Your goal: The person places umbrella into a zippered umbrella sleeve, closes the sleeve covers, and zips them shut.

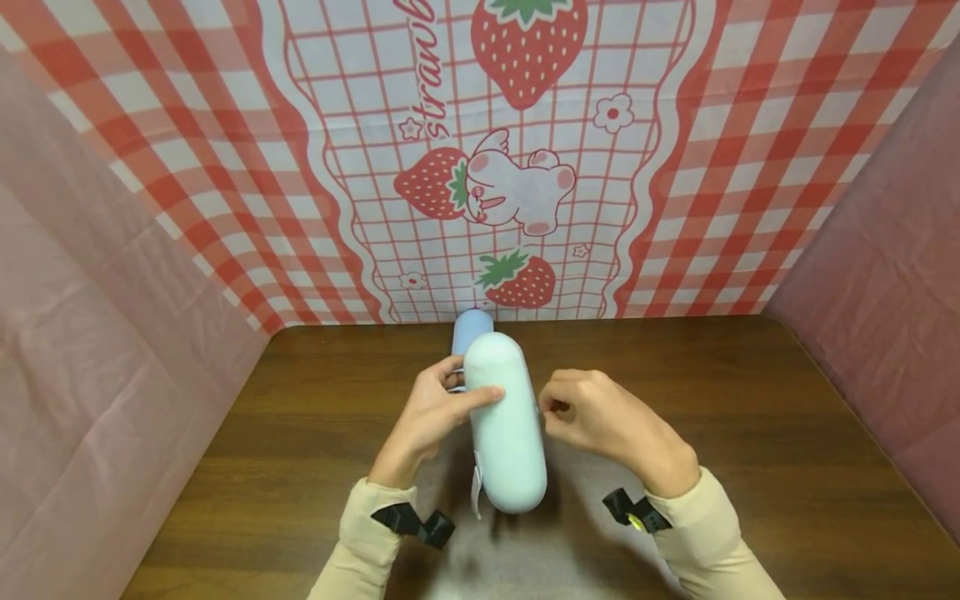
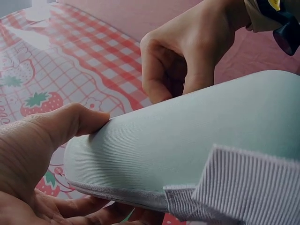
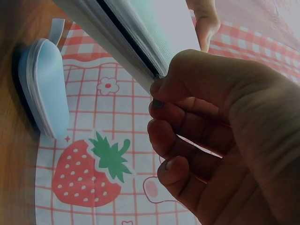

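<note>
A mint-green zippered case [image 1: 510,442] with rounded ends is held up over the table. My left hand [image 1: 429,408] grips its left side, thumb on the upper face and fingers underneath in the left wrist view. A ribbed fabric tab [image 2: 248,183] hangs from that side. On the opposite side, my right hand [image 1: 603,421] pinches a small zipper pull [image 3: 158,103] between thumb and index finger. In the right wrist view a dark gap [image 3: 123,30] runs along the zipper down to the pull. What is inside the case is hidden.
A light-blue zippered case [image 3: 51,89] stands at the table's back, partly behind the mint one in the head view. The wooden table [image 1: 315,467] meets a red-and-white strawberry cloth [image 1: 517,192] at the back. Pink cloths [image 1: 97,350] flank both sides.
</note>
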`<move>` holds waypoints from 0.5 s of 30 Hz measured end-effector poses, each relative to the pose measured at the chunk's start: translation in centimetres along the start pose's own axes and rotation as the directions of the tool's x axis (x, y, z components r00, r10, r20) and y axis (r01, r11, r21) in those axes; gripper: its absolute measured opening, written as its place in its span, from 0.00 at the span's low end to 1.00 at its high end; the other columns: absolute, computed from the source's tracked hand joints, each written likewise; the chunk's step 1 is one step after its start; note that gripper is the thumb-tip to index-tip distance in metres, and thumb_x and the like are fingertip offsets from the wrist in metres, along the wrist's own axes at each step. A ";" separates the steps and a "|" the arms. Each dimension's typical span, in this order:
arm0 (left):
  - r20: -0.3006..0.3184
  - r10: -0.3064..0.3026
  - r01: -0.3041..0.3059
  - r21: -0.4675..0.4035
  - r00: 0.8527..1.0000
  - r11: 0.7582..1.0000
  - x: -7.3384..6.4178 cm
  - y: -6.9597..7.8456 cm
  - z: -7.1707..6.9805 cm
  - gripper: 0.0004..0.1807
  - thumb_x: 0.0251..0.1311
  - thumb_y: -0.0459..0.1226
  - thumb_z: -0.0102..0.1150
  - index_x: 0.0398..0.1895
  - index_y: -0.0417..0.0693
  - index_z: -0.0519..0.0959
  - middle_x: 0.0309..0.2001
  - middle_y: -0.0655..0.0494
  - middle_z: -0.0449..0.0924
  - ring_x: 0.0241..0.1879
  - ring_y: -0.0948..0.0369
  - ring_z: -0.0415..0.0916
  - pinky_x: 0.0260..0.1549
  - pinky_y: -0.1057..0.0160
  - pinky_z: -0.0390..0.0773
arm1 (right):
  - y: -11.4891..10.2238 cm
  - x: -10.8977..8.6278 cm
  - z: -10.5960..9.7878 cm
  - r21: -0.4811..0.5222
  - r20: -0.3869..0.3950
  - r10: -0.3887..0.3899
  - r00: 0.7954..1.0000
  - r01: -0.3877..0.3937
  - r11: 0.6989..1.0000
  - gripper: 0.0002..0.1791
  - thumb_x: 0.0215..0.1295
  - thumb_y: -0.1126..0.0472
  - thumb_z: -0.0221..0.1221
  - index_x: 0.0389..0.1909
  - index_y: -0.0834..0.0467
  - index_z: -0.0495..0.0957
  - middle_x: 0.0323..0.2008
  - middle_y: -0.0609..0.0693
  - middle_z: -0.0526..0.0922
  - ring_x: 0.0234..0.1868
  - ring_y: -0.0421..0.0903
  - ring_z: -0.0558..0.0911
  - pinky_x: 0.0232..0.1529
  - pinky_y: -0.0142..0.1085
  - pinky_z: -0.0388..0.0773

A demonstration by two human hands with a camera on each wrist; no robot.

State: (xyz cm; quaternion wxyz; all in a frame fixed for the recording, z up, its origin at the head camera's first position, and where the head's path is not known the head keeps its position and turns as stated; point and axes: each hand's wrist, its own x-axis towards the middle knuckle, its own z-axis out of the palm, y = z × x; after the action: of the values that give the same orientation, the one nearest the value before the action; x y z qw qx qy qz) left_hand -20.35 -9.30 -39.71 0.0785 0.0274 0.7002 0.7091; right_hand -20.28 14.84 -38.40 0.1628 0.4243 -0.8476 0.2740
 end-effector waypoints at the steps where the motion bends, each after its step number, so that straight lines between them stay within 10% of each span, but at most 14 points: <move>1: -0.003 0.001 -0.001 -0.006 1.000 1.000 0.0 0.0 0.0 0.32 0.56 0.36 0.74 0.64 0.40 0.76 0.51 0.39 0.83 0.43 0.55 0.84 0.40 0.56 0.85 | 0.0 0.0 0.0 0.003 0.001 -0.003 1.000 0.003 1.000 0.13 0.50 0.76 0.66 0.24 0.54 0.81 0.25 0.41 0.77 0.27 0.31 0.73 0.26 0.24 0.72; 15: -0.030 0.016 -0.016 -0.017 0.999 1.000 0.0 0.2 0.0 0.31 0.56 0.35 0.73 0.64 0.38 0.75 0.50 0.39 0.84 0.43 0.56 0.84 0.39 0.56 0.85 | -0.1 0.1 0.0 0.008 0.004 -0.010 1.000 0.010 1.000 0.12 0.50 0.76 0.66 0.24 0.54 0.80 0.24 0.42 0.75 0.27 0.30 0.70 0.25 0.23 0.70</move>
State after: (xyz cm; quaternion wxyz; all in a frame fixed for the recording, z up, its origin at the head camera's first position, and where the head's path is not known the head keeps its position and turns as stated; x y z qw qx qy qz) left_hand -20.37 -9.31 -39.54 0.0624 0.0217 0.6948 0.7162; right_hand -20.22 14.73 -38.31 0.1610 0.4298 -0.8446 0.2756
